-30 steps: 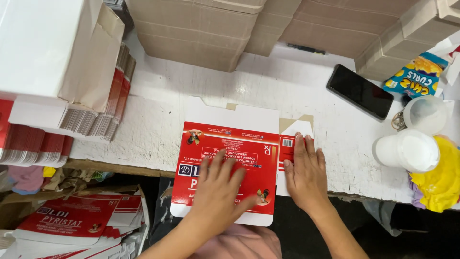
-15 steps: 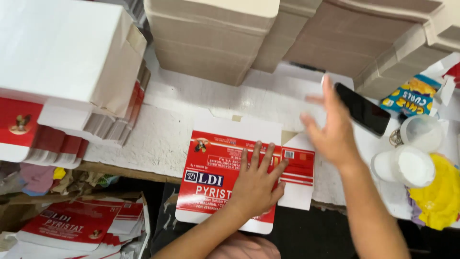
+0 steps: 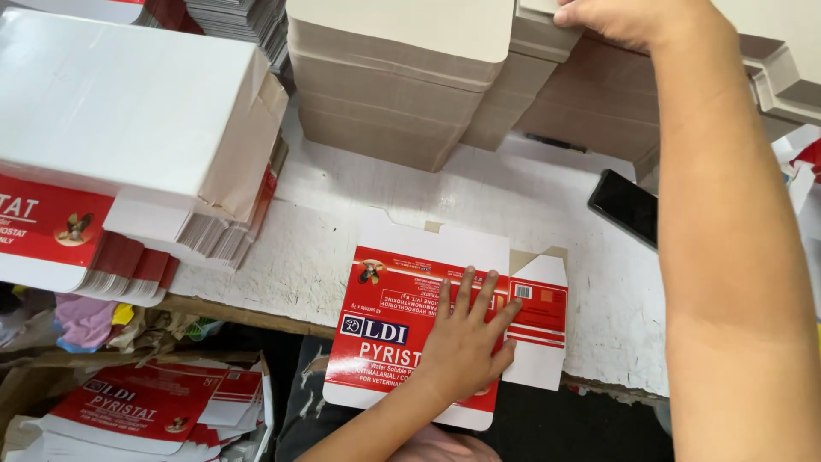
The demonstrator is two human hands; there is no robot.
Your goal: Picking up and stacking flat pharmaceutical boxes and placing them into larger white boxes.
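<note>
The left hand (image 3: 466, 342) presses flat, fingers spread, on the flattened red-and-white cardboard carton (image 3: 402, 321); the right hand (image 3: 629, 19) grips the stacked brown cardboard sheets (image 3: 599, 94).

The left hand (image 3: 466, 346) lay flat, palm down, with its fingers (image 3: 483, 295) spread and pointing up and to the right. Its bare forearm ran down to the bottom edge of the view. The right arm stretched straight up the right side, forearm bare and long. The right hand (image 3: 629, 19) was at the top edge, knuckles up, fingers curled and partly cut off.
</note>
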